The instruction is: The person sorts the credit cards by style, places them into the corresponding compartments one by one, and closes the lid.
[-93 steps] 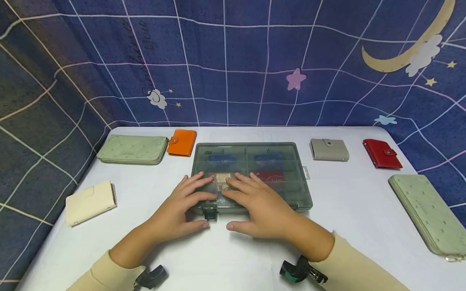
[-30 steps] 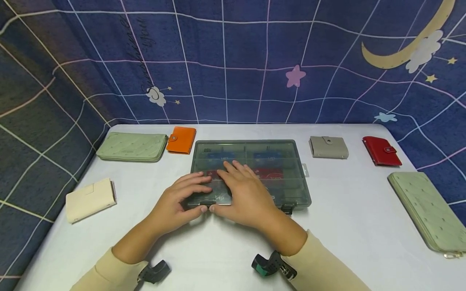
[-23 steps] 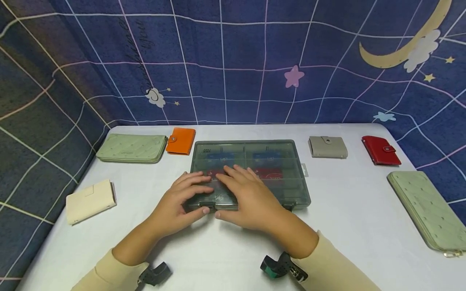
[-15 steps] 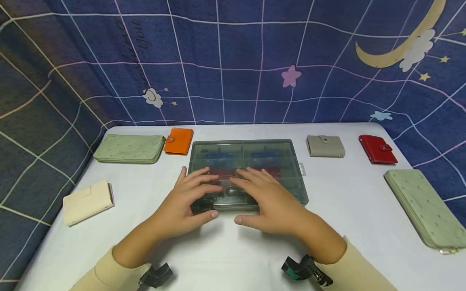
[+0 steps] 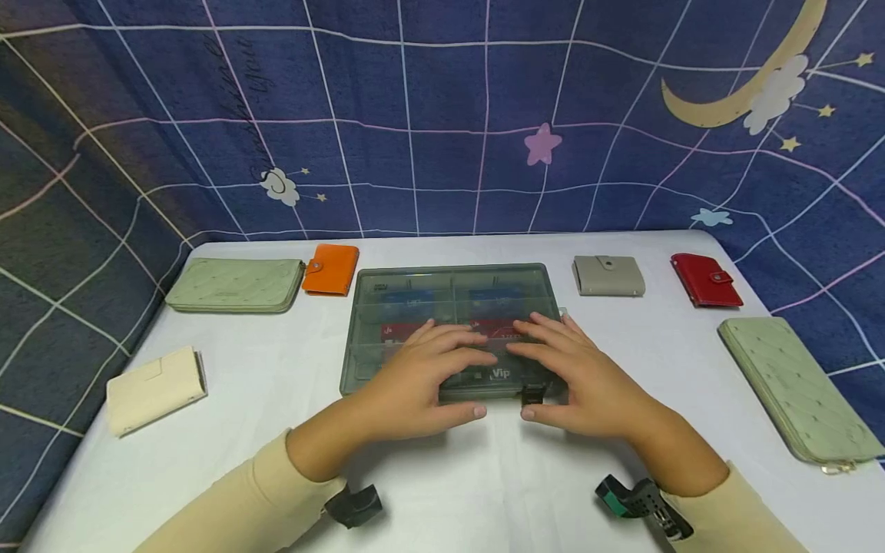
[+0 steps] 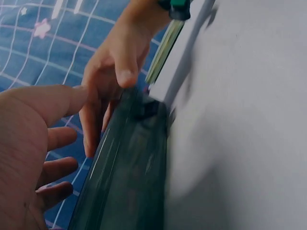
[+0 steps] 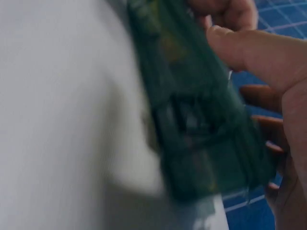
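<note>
A translucent dark green plastic compartment case, lid down, lies on the white table. Red and blue cards show through its lid. Over its front middle is my left hand, fingers loosely spread and thumb near the front edge. My right hand reaches over the front right corner, its thumb beside a dark latch. Whether the fingertips touch the lid, I cannot tell. In the left wrist view, the right hand is at the case's far end. The right wrist view is blurred; its latch sits on the front wall.
Left of the case lie a cream wallet, a long green wallet and an orange card holder. Right of it lie a grey card holder, a red one and another green wallet. Dark patterned fabric hangs behind.
Both hands have slid right along the case; the right moved from its middle to its front right corner. The right latch is uncovered, the left one hidden. The head view has shifted slightly.
</note>
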